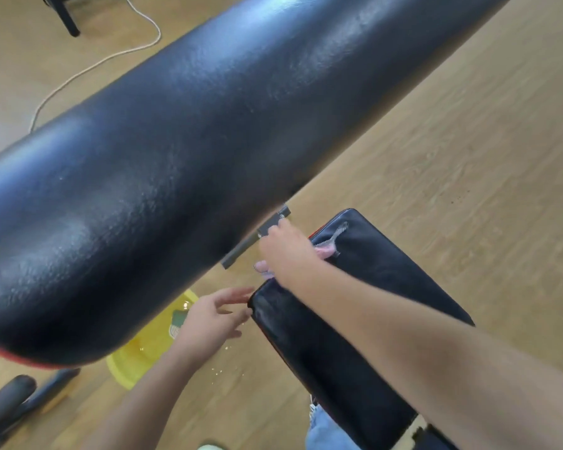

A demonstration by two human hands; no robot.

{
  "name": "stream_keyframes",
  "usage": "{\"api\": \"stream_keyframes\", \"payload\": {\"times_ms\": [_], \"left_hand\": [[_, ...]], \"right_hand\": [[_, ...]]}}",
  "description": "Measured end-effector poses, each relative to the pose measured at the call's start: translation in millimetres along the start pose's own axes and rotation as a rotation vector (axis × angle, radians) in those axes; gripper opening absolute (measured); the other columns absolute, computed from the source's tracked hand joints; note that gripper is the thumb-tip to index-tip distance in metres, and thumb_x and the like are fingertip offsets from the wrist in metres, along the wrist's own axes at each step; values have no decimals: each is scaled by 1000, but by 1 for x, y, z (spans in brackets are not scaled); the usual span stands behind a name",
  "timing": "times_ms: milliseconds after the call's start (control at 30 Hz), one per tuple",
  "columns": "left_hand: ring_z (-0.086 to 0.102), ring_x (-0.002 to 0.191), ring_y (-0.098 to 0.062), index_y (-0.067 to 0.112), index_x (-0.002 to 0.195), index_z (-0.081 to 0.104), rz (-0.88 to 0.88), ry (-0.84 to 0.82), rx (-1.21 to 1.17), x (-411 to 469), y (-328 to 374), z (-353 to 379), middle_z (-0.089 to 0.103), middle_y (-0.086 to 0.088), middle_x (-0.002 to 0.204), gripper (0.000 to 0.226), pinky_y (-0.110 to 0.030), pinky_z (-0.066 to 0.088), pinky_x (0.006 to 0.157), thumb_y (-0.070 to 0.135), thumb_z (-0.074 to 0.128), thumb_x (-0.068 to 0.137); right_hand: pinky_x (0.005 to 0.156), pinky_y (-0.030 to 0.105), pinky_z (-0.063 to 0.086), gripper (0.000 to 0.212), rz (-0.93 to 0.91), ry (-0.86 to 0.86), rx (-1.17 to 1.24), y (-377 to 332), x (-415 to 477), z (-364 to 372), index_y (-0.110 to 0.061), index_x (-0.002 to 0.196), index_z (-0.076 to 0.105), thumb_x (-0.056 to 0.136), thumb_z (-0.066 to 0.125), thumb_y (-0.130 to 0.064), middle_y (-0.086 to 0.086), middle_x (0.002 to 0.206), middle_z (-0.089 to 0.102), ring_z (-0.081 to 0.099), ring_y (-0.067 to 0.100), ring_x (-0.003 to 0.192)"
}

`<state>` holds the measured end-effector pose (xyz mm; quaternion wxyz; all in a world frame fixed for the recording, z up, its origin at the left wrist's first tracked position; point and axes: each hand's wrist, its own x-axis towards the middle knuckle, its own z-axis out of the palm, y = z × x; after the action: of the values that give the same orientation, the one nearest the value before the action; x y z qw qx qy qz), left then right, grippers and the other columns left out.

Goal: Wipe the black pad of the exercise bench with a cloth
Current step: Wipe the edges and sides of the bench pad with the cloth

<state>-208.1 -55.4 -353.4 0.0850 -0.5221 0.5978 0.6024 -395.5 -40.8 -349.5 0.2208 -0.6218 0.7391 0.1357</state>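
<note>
The long black back pad (208, 151) of the bench slants across the view from lower left to upper right, with wet streaks on it. Below it lies the black seat pad (355, 319). My right hand (286, 251) presses a pink cloth (325, 251) onto the far end of the seat pad, near the grey metal bracket (257, 238). My left hand (212, 316) hovers with fingers spread at the seat pad's left edge, holding nothing.
A yellow basin (143, 349) with water stands on the wooden floor under the back pad, with drops spilled beside it. A white cord (88, 69) runs across the floor at upper left. Padded grey rollers (10, 397) lie at lower left. Blue jeans (325, 430) show at the bottom.
</note>
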Motion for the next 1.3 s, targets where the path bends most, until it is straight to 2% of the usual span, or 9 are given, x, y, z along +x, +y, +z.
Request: {"api": "stream_keyframes", "payload": {"times_ms": [200, 267, 367, 533, 700, 833, 967, 1100, 1300], "left_hand": [[74, 70, -12, 29, 82, 78, 90, 111, 314, 18, 17, 9, 77, 10, 84, 14, -35, 61, 72, 19, 85, 76], [72, 72, -8, 29, 78, 78, 85, 125, 351, 18, 18, 11, 77, 11, 80, 12, -33, 60, 73, 19, 85, 76], [71, 77, -8, 28, 80, 77, 61, 145, 378, 18, 18, 13, 76, 13, 81, 11, -31, 59, 71, 20, 84, 78], [70, 76, -8, 27, 79, 76, 74, 135, 418, 24, 18, 12, 75, 12, 81, 11, -27, 58, 60, 20, 84, 77], [72, 72, -9, 28, 79, 78, 99, 152, 399, 23, 12, 13, 76, 13, 78, 10, -31, 58, 67, 21, 84, 77], [73, 66, -10, 30, 76, 77, 95, 148, 383, 25, 9, 12, 77, 11, 76, 13, -29, 55, 60, 20, 85, 76], [74, 65, -9, 32, 76, 75, 70, 139, 411, 25, 10, 12, 76, 13, 76, 13, -26, 45, 41, 23, 84, 78], [74, 65, -11, 30, 79, 75, 88, 147, 436, 25, 9, 14, 75, 12, 76, 10, -33, 55, 54, 24, 83, 79], [75, 64, -15, 31, 74, 72, 102, 151, 396, 26, 1, 14, 76, 9, 69, 13, -38, 59, 67, 25, 83, 79]], "right_hand": [[66, 32, 38, 38, 246, 17, 189, 111, -6, -22, -10, 58, 39, 90, 59, -11, 11, 64, 42, 43, 31, 79], [63, 29, 40, 30, 310, -34, 306, 127, -1, -24, -9, 59, 48, 88, 56, -4, 12, 58, 37, 43, 29, 72], [78, 34, 57, 26, 341, -23, 466, 140, 0, -20, -9, 86, 76, 90, 52, 0, 24, 86, 63, 64, 37, 80], [88, 41, 59, 21, 464, 72, 553, 162, -1, -10, -3, 99, 74, 93, 54, -4, 24, 108, 66, 68, 39, 96], [51, 24, 26, 42, 615, -63, 621, 190, -61, 27, -13, 49, 36, 88, 47, -1, 3, 56, 32, 28, 24, 65], [40, 17, 21, 33, 823, -45, 778, 202, -141, 65, -11, 55, 55, 86, 51, 1, 5, 59, 35, 28, 14, 40], [57, 25, 17, 49, 1033, -50, 709, 201, -187, 97, -20, 53, 21, 85, 52, 1, 0, 65, 25, 19, 20, 68], [61, 29, 36, 34, 1276, 38, 671, 186, -202, 107, -15, 60, 44, 89, 59, -3, 9, 79, 50, 40, 28, 72], [81, 35, 56, 23, 1308, -49, 536, 125, -233, 129, -6, 116, 65, 94, 58, -3, 19, 118, 63, 65, 33, 102]]}}
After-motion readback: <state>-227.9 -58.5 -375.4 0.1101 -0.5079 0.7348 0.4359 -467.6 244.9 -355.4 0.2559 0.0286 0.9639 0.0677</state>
